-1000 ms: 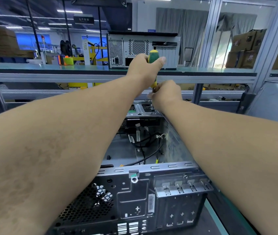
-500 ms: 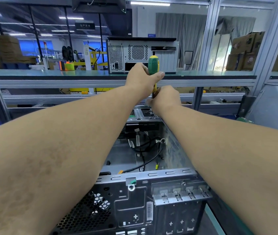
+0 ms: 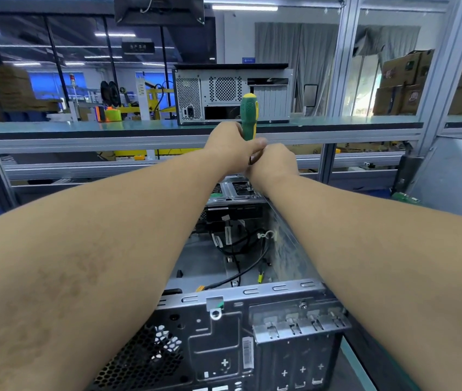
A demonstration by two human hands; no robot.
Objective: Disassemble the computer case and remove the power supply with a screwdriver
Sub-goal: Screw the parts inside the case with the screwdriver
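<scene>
Hands are meeting at the far end of the open grey metal computer case [image 3: 252, 294], which is lying on its side directly below the camera with its perforated rear panel facing the viewer. The left hand [image 3: 228, 146] is gripping the green-and-yellow plastic-handled screwdriver [image 3: 248, 115], its fingers curling round the lower part of the handle while the handle's upper part is standing upright above the fist. The right hand [image 3: 273, 162] is touching the left hand from the other side, its fingers curled near the dark screwdriver shaft; whether they are pinching the shaft cannot be told. The screwdriver tip is hidden behind the hands, above the silver drive bracket [image 3: 237, 190] at the case's far end. Black cables [image 3: 238, 249] are lying loose inside the case. The power supply cannot be identified. Behind the hands, a second grey computer tower [image 3: 232, 93] is standing on a green-topped aluminium-framed shelf [image 3: 83, 128], and brown cardboard boxes [image 3: 402, 83] are stacked at the right.
</scene>
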